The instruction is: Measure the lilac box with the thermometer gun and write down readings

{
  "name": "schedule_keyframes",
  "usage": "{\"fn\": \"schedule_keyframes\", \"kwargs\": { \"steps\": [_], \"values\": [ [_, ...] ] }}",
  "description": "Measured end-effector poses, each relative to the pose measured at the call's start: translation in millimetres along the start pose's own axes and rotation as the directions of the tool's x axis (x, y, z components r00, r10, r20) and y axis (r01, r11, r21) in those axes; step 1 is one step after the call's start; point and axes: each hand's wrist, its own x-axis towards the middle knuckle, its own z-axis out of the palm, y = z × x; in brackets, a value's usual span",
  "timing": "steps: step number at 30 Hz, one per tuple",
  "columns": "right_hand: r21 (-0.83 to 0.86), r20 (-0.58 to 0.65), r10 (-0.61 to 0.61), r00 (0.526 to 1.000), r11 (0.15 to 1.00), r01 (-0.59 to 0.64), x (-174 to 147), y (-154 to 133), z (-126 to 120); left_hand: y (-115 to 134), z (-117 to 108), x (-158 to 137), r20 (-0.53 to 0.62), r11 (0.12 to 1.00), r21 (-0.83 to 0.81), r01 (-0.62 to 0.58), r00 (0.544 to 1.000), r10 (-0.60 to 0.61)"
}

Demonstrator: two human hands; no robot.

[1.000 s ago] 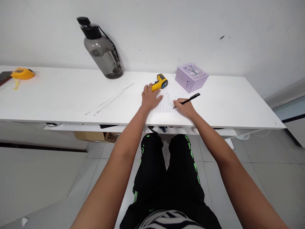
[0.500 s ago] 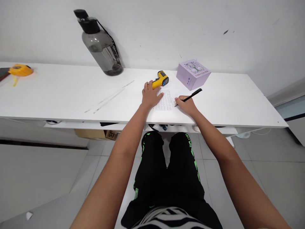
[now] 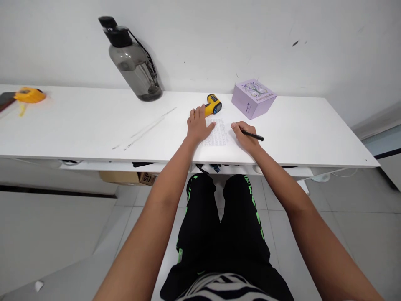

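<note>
My right hand (image 3: 246,136) is closed around a black pen (image 3: 254,135), whose rear end points right and slightly down; its tip is hidden by my fingers. Just left of that hand lies a white paper (image 3: 216,134) covered with rows of small handwriting. My left hand (image 3: 199,125) rests flat at the paper's left side, thumb spread over its edge. Its fingers reach a yellow and black infrared thermometer (image 3: 214,105) above the paper, covering part of it; whether they press on it I cannot tell.
A purple box (image 3: 252,102) stands at the back of the white desk (image 3: 297,133). Further left are a grey water bottle (image 3: 138,69) and a yellow tape measure (image 3: 29,95). A dark flat object (image 3: 6,100) lies at the far left edge. Below the desk sits a cardboard box (image 3: 119,177).
The pen has swung in my right hand: its rear end has dropped from pointing up and right to slightly downward. My left hand stays nearly in place, its fingers a little straighter.
</note>
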Motion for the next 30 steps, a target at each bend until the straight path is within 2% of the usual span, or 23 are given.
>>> {"fn": "schedule_keyframes", "kwargs": {
  "steps": [2, 5, 7, 9, 12, 18, 21, 23, 25, 27, 28, 30],
  "values": [
    [-0.018, -0.097, -0.077, 0.992, 0.997, 0.076, 3, 6, 1, 0, 0, 1, -0.038, 0.999, -0.032, 0.007, 0.999, -0.008],
    [-0.045, -0.210, -0.152, 0.966, 0.988, 0.146, 10, 17, 4, 6, 0, 9, -0.059, 0.998, 0.031, 0.061, 0.996, -0.059],
    [-0.077, -0.157, -0.133, 0.979, 0.990, 0.122, 16, 23, 7, 14, 0, 18, -0.074, 0.985, 0.108, 0.135, 0.989, -0.128],
    [-0.119, -0.097, -0.013, 0.995, 0.993, 0.001, 22, 26, 11, 24, 1, 30, -0.084, 0.963, 0.187, 0.193, 0.980, -0.180],
    [-0.187, -0.095, 0.041, 0.995, 0.981, -0.058, 30, 24, 17, 38, 2, 45, -0.039, 0.943, 0.257, 0.213, 0.977, -0.210],
    [-0.303, -0.083, 0.055, 0.995, 0.950, -0.078, 31, 20, 26, 41, 7, 50, -0.029, 0.958, 0.213, 0.194, 0.981, -0.192],
    [-0.220, -0.103, 0.061, 0.993, 0.972, -0.083, 30, 20, 22, 37, 7, 48, -0.024, 0.965, 0.177, 0.194, 0.981, -0.193],
    [-0.107, -0.175, 0.063, 0.983, 0.991, -0.082, 36, 20, 15, 36, 6, 46, -0.031, 0.968, 0.152, 0.197, 0.980, -0.195],
    [-0.064, -0.317, 0.016, 0.948, 0.997, -0.038, 46, 20, 6, 35, 6, 46, -0.055, 0.971, 0.123, 0.203, 0.979, -0.197],
    [-0.157, -0.448, -0.078, 0.891, 0.988, 0.008, 61, 21, -3, 35, 5, 46, -0.078, 0.975, 0.070, 0.212, 0.975, -0.206],
    [-0.236, -0.471, -0.110, 0.875, 0.972, -0.005, 68, 22, -6, 35, 4, 46, -0.089, 0.976, 0.031, 0.216, 0.973, -0.212],
    [-0.337, -0.500, -0.078, 0.862, 0.935, -0.111, 80, 26, -10, 35, 3, 47, -0.117, 0.973, -0.065, 0.221, 0.967, -0.228]
  ]
}}
